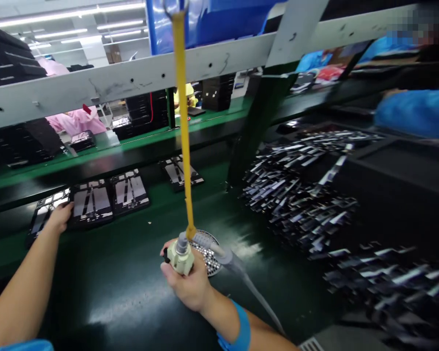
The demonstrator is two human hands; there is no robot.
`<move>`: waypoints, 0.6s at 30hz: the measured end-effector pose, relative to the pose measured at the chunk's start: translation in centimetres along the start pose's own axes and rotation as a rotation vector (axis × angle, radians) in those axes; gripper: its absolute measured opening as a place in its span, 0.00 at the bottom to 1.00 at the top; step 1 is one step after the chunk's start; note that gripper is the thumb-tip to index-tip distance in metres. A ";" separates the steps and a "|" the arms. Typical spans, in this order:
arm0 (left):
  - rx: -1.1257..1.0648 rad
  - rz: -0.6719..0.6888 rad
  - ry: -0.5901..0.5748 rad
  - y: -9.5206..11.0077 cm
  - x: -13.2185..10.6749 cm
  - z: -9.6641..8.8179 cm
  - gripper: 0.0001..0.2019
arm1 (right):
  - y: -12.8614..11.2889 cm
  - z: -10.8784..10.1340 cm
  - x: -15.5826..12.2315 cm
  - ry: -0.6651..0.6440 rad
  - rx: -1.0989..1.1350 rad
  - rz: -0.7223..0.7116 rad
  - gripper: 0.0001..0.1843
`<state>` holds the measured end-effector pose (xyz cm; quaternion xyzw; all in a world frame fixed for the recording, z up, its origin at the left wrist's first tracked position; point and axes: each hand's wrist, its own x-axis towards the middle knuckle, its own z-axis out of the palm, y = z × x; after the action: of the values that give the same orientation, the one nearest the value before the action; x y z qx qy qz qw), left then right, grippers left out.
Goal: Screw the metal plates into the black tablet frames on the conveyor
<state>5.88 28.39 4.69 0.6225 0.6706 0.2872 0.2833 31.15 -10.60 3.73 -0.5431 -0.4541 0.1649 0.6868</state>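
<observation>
My right hand [193, 285] is wrapped round the pale body of an electric screwdriver [181, 256], seen from its top end. A yellow strap [185, 146] holds it up from above, and a grey cable [258, 292] runs off to the lower right. Partly hidden behind this hand lies a round, shiny, dotted dish [212, 261]. At the left, my left hand [61, 218] grips the right edge of a black tablet-like housing [44, 214] with silvery plates; some fingers are hidden. Right beside it is a second housing [91, 202], then a third [129, 190].
Another housing [183, 173] lies apart behind the strap. Heaps of dark, shiny strips [300, 190] cover the bench's right side. A white perforated beam [131, 78] crosses above. Black tray stacks [22, 141] stand beyond the green shelf. Co-workers' pink [75, 122] and blue sleeves [417, 114] show.
</observation>
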 end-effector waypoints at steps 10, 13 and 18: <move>-0.591 -0.246 -0.163 -0.5 -13.3 -3.3 0.26 | 0.5 -1.1 1.8 0.044 0.019 -0.041 0.08; -0.698 -0.297 -0.203 -0.8 -20.1 -1.0 0.28 | 1.4 -1.4 2.3 0.068 0.031 -0.004 0.11; -0.748 -0.344 -0.285 -2.0 -29.0 3.1 0.31 | 2.1 -1.6 2.9 0.133 0.019 0.007 0.13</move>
<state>8.72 -0.59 1.81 0.3895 0.5684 0.3702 0.6230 34.52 -8.72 3.10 -0.5480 -0.4038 0.1351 0.7200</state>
